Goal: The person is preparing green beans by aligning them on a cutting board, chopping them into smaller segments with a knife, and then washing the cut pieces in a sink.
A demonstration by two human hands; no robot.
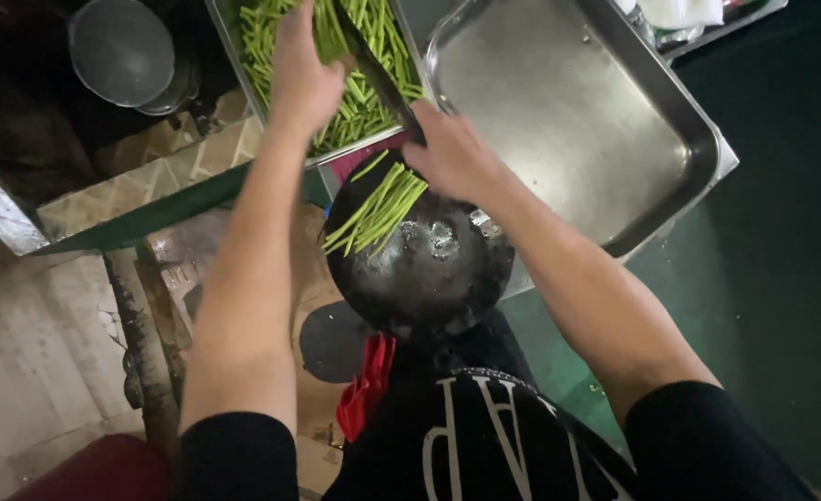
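Stems of cut green vegetable [373, 215] lie in a small bundle on a round dark chopping block [420, 269] — near its far edge, just below the right hand [452, 156]. That hand's grip is clenched on the handle of a knife [373, 67], whose blade slants up over a steel tray of more green stems [359, 102]. The left hand [301, 74] reaches into that tray — whether its grip is clenched cannot be told. An empty steel pan [568, 111] sits beside it.

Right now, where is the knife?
In the head view the knife is in the right hand, top centre, its blade slanting over the tray of cut green stalks, beside the left hand.
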